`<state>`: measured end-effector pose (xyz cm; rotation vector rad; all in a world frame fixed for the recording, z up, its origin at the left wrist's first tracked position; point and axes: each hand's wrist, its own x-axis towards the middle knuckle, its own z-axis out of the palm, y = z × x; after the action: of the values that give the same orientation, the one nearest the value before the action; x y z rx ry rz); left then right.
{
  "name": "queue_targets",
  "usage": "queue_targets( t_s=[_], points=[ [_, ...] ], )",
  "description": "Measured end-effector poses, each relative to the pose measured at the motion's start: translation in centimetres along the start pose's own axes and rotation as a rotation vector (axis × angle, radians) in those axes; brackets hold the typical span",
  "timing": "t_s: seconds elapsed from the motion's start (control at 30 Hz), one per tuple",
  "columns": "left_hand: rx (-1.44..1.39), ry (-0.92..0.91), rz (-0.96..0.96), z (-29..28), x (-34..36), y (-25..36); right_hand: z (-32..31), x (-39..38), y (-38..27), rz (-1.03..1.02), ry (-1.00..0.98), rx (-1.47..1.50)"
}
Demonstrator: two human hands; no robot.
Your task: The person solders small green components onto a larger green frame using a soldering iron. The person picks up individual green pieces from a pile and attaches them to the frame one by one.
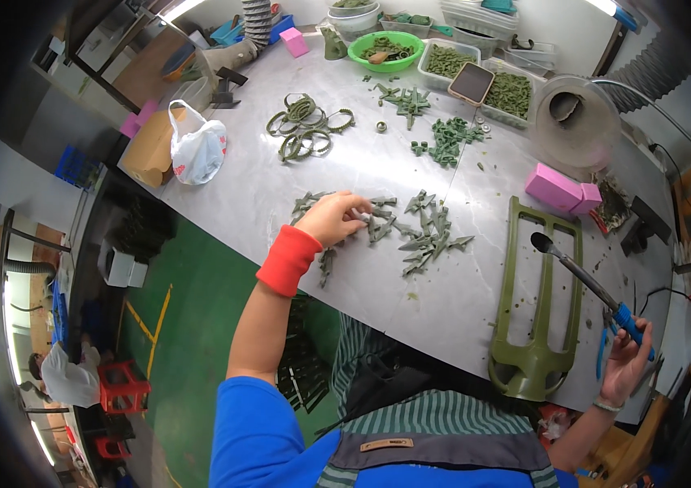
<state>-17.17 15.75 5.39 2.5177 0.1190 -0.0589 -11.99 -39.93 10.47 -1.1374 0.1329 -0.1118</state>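
Note:
My left hand (pixel 331 218), with a red wristband, rests among small olive-green star-shaped plastic pieces (pixel 378 228), its bent fingers apart and touching them. A second group of these pieces (pixel 431 240) lies just to its right. My right hand (pixel 628 358) grips the blue handle of a long metal tool (pixel 573 272) with a dark round tip. The tool reaches over a long olive-green slotted frame (pixel 508 301) at the table's right side.
Grey table (pixel 264 220) bears green loops (pixel 305 130), small parts (pixel 443 142), a bag (pixel 199 146), pink blocks (pixel 557 187), bins (pixel 508 98), a phone (pixel 471 81), a green basin (pixel 366 55) and a duct (pixel 573 122). A person (pixel 69 374) is by red stools (pixel 122 386).

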Motion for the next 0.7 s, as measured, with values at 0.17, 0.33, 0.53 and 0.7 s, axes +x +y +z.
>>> queue_targets(
  t_s=[0.17, 0.33, 0.53, 0.7],
  points=[
    [-0.073, 0.289, -0.060, -0.9, -3.5, -0.1, -0.5, 0.0, -0.2, -0.010, -0.016, 0.001],
    [0.333, 0.340, -0.222, 2.5, -7.3, 1.1, -0.6, 0.1, 0.1, -0.005, -0.023, -0.005],
    [-0.132, 0.538, -0.079, 3.5, -9.1, 0.5, -0.4, 0.2, 0.1, -0.015, -0.064, -0.005],
    [0.390, 0.633, -0.245, 5.6, -9.9, 0.4, -0.3, -0.1, 0.2, -0.011, -0.052, 0.013]
  ],
)
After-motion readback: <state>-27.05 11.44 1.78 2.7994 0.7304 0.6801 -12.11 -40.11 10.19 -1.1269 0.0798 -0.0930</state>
